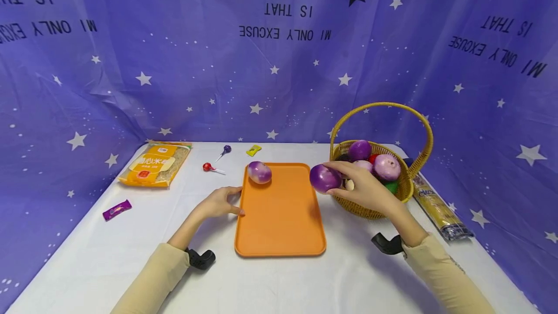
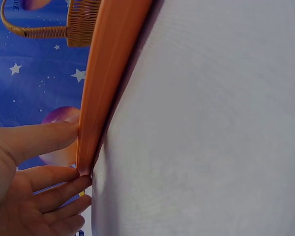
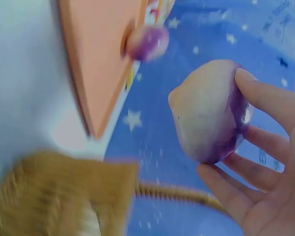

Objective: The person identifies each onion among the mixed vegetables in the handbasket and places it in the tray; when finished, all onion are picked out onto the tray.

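Observation:
My right hand [image 1: 366, 189] grips a purple-and-white onion [image 1: 323, 179] between thumb and fingers, in the air between the tray and the basket. The right wrist view shows its pale side with a small pointed tip. At the left edge of an orange tray [image 1: 281, 222], my left hand [image 1: 218, 202] touches the rim with its thumb and extended fingertips. Another onion [image 1: 259, 172] lies in the tray's far left corner. Beside my right hand stands a wicker basket [image 1: 355, 207] holding several round vegetables, among them a pinkish one [image 1: 386, 167] and a purple one [image 1: 360, 149].
An orange-and-clear food bag [image 1: 154, 164] lies at the far left, with a purple wrapped candy [image 1: 116, 210] nearer. Behind the tray are a red lollipop [image 1: 207, 166], a purple lollipop [image 1: 226, 149] and a yellow wrapped candy [image 1: 254, 150]. A long yellow packet [image 1: 438, 205] lies right of the basket.

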A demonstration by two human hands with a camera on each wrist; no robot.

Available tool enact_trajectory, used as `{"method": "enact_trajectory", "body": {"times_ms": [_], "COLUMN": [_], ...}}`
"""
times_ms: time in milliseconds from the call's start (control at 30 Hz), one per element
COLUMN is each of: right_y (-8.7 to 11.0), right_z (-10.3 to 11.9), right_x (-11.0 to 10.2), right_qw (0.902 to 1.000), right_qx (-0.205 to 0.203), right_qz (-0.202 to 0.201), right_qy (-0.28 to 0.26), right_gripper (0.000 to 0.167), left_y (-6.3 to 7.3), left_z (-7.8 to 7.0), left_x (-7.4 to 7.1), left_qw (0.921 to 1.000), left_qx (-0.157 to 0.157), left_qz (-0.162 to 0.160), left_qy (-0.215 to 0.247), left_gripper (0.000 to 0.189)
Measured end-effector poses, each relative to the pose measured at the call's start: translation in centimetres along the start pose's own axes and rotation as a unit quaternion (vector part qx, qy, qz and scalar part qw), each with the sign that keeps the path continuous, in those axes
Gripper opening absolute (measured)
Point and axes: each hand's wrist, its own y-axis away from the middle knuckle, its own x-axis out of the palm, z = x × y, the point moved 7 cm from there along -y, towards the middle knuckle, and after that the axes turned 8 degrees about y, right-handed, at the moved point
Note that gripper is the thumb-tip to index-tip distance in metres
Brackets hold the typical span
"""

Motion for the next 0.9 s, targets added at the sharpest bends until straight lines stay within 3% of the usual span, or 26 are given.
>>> {"method": "enact_trajectory", "body": {"times_ms": [167,400,533,667,900], "right_y": [-1.4,-5.3,-7.7,-9.6,-11.6], "right_z": [1.5,0.8,-0.3,-1.4,-3.2], "right_x": [2.8,7.0,8.4,9.7,11.6], "right_qw": [0.9985,0.9925,0.9929,0.9958,0.9921], "right_qx": [-0.013,0.015,0.028,0.047,0.100], "right_qz": [-0.001,0.025,0.032,0.043,0.072], "right_qy": [-0.052,-0.119,-0.111,-0.065,-0.024], "right_gripper": [0.061,0.062,0.062,0.062,0.061], "left_y": [0.1,0.2,0.1,0.0,0.1], "left_z": [0.0,0.1,0.1,0.1,0.1], "left_x": [-0.1,-0.1,0.0,0.0,0.0], "left_qw": [1.0000,1.0000,1.0000,1.0000,1.0000], "left_qx": [-0.002,-0.002,0.000,-0.001,-0.001], "left_qz": [0.000,0.001,0.001,0.001,-0.002], "left_qy": [-0.001,0.002,-0.003,-0.003,-0.003], "left_gripper": [0.079,0.079,0.079,0.079,0.079]}}
